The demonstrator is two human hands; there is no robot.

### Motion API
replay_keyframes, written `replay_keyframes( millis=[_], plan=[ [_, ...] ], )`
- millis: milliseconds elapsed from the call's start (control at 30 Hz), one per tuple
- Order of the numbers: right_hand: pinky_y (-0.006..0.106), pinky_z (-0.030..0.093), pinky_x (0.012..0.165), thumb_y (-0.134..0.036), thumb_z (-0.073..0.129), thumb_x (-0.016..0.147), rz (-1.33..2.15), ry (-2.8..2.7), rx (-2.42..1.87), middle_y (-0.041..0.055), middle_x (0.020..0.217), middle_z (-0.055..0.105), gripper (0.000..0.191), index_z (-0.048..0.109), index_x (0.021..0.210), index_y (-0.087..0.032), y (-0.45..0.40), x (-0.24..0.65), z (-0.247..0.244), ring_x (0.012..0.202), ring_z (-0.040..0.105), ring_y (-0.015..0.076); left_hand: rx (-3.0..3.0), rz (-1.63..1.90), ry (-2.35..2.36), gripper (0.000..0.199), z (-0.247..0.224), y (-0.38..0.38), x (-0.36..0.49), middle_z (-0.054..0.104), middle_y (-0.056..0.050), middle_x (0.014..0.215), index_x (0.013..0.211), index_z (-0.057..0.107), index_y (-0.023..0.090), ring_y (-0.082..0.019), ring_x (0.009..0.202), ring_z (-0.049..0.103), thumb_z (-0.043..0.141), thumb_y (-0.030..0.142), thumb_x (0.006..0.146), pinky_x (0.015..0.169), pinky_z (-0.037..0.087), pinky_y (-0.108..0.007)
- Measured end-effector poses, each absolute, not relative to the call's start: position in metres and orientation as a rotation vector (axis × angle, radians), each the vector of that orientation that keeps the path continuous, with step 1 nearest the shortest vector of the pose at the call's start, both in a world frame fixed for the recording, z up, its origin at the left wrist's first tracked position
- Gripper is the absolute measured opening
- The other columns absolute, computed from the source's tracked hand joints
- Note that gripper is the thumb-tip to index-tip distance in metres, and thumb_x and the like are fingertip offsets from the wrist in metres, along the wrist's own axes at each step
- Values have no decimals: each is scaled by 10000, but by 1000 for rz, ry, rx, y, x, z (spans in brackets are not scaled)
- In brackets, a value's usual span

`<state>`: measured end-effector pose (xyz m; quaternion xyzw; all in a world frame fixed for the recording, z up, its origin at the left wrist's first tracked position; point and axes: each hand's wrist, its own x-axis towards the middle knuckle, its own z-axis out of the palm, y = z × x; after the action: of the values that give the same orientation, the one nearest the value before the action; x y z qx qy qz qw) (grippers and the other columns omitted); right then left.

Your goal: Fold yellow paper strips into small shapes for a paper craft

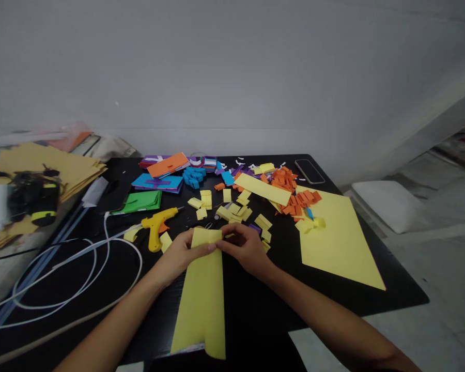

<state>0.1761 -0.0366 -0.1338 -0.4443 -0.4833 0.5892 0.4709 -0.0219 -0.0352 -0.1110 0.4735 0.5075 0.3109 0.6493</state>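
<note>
A long yellow paper strip (203, 305) runs from both hands toward the table's front edge, its near end curling. My left hand (184, 253) pinches its far end from the left, thumb on top. Pressed to the right corner of the same end is my right hand (246, 248), its fingers closed on the paper. Small folded yellow pieces (236, 211) are scattered just beyond the hands. A yellow glue gun (155, 227) lies left of them. On the right rests a large yellow sheet (337, 237).
White cables (96, 253) loop across the left side. Folded green (143, 200), blue (158, 183) and orange (168, 164) papers lie at the back left. Orange pieces (287, 181) and a phone (310, 171) are at the back right.
</note>
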Motion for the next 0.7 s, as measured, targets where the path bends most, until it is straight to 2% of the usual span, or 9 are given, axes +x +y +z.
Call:
replay_keyframes(
  millis=[167, 367, 700],
  plan=[
    [255, 559, 700, -260, 921, 635, 1483, -1158, -991, 6, 886, 683, 387, 721, 964, -217, -37, 175, -132, 833, 641, 155, 1062, 699, 1089, 386, -111, -34, -19, 701, 6, 794, 956, 684, 179, -160, 682, 639, 865, 429, 723, 630, 472, -244],
    [264, 581, 608, -304, 900, 684, 1580, -1108, -938, 9, 831, 688, 365, 724, 993, -219, -35, 175, -131, 743, 644, 156, 1049, 711, 1066, 358, -113, -35, -21, 743, -14, 826, 964, 674, 187, -178, 693, 659, 857, 394, 735, 649, 490, -264],
    [324, 609, 723, -276, 933, 622, 1651, -1063, -929, 4, 824, 747, 375, 767, 952, -210, -34, 176, -132, 740, 687, 160, 979, 751, 1067, 335, -116, -35, -20, 710, 4, 755, 912, 686, 181, -150, 621, 634, 864, 391, 722, 605, 456, -240]
  ],
)
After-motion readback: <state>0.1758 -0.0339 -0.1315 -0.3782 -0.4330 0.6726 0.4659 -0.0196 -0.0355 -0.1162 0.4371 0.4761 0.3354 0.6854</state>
